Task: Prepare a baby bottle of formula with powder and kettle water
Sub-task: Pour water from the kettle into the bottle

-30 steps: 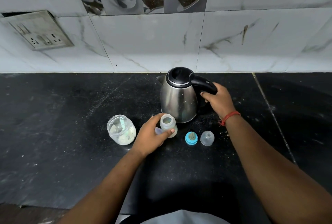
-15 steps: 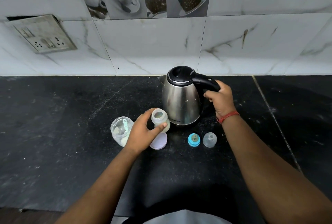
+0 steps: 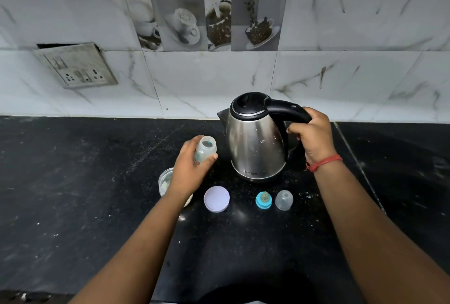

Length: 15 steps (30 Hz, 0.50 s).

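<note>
A steel kettle (image 3: 255,142) with a black lid stands at the back of the black counter (image 3: 73,181). My right hand (image 3: 314,138) grips its black handle. My left hand (image 3: 192,169) holds the open, translucent baby bottle (image 3: 205,149), lifted and tilted, just left of the kettle below its spout. A clear powder jar (image 3: 165,180) sits partly hidden behind my left wrist. Its round lid (image 3: 216,199) lies flat on the counter. The blue teat ring (image 3: 263,200) and the clear bottle cap (image 3: 284,200) rest in front of the kettle.
A tiled wall rises straight behind the counter, with a socket plate (image 3: 78,67) at upper left. White specks are scattered over the counter around the kettle. A seam (image 3: 358,164) runs across the counter to the right of my right wrist.
My left hand has lifted the bottle up and away from the jar, uncovering the round lid. The kettle, in my right hand's grip, appears higher in view as the camera tilted up.
</note>
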Each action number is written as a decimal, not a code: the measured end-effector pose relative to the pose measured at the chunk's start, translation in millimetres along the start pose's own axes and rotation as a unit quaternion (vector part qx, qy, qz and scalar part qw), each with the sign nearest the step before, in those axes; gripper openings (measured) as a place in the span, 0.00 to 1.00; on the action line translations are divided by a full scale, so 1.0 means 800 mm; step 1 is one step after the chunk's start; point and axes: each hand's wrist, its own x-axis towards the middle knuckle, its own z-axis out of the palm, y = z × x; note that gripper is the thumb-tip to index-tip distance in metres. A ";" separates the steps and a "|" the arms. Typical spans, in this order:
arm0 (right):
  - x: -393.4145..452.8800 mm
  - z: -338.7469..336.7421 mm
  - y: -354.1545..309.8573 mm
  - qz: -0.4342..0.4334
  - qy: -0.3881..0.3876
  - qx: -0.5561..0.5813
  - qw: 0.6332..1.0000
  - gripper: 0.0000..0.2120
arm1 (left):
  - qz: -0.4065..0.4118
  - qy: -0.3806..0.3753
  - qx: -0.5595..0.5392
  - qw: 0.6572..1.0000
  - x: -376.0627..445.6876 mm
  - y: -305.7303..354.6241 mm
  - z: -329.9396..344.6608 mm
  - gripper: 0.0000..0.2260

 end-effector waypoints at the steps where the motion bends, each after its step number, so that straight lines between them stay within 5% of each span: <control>1: -0.002 -0.001 -0.005 -0.003 0.000 -0.005 1.000 0.09 | -0.003 -0.001 0.006 1.000 0.003 0.000 -0.002 0.25; 15: -0.038 0.021 -0.082 -0.047 -0.056 -0.145 0.987 0.09 | 0.011 0.037 0.014 0.999 -0.013 0.018 -0.039 0.25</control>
